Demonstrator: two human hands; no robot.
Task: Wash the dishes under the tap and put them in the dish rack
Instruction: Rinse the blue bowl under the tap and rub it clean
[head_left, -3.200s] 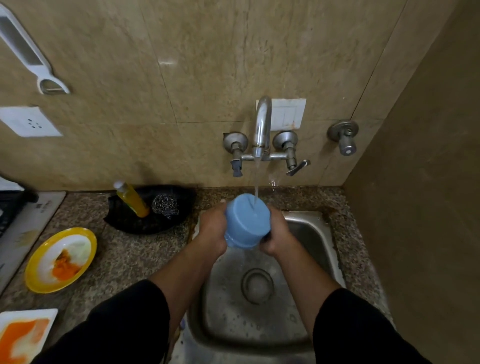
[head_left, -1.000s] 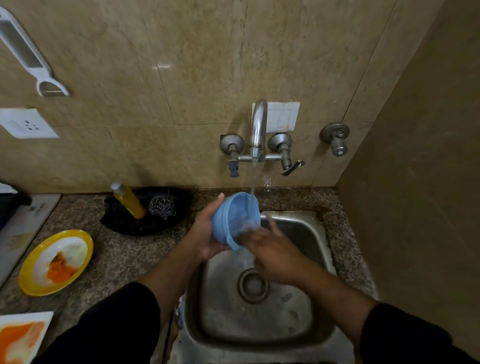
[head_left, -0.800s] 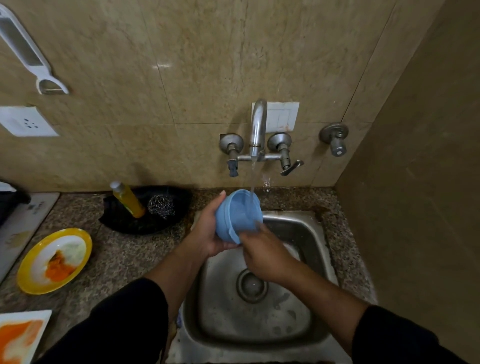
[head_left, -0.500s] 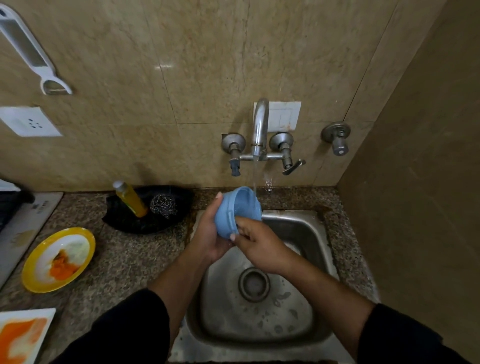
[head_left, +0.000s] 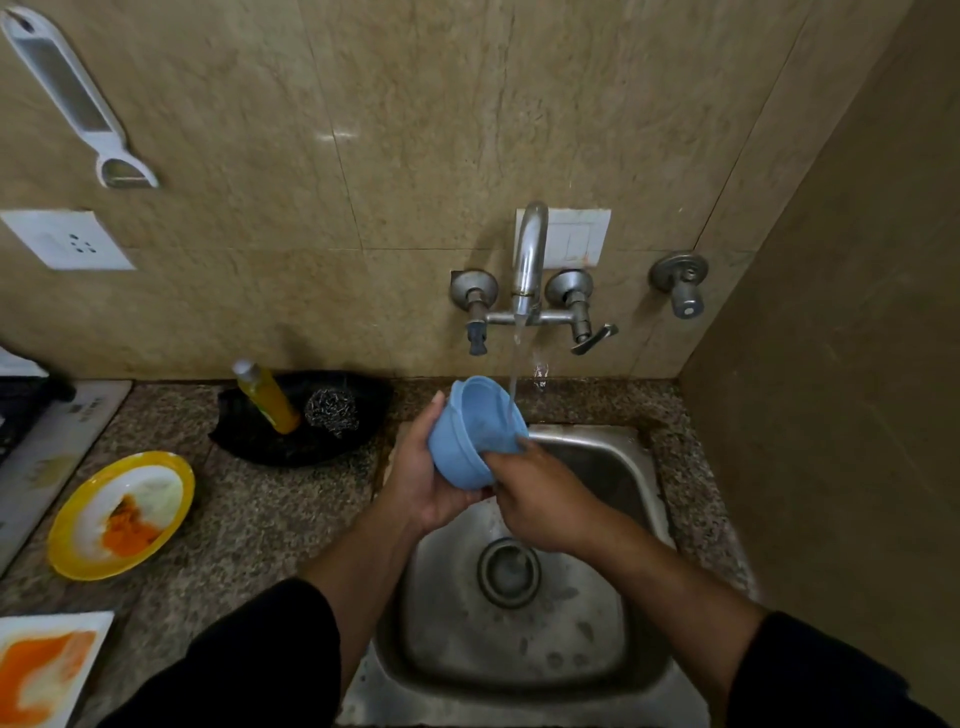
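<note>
A small blue plastic bowl (head_left: 470, 431) is tilted on its side over the steel sink (head_left: 613, 457), its mouth facing right and up into the water stream from the wall tap (head_left: 529, 260). My left hand (head_left: 421, 480) cups the bowl from the left and underneath. My right hand (head_left: 535, 499) has its fingers against the bowl's lower rim, reaching into its mouth. No dish rack is in view.
On the granite counter to the left: a yellow-rimmed plate (head_left: 122, 514) smeared orange, a white square plate (head_left: 44, 670) with orange residue, and a black tray (head_left: 306, 421) holding a soap bottle (head_left: 266, 397) and a steel scrubber (head_left: 332, 410). A side wall stands close on the right.
The bowl was base-up under the stream between both hands; it now lies tilted, mouth toward the water, held by the left hand. The right hand moved to the rim and rubs there.
</note>
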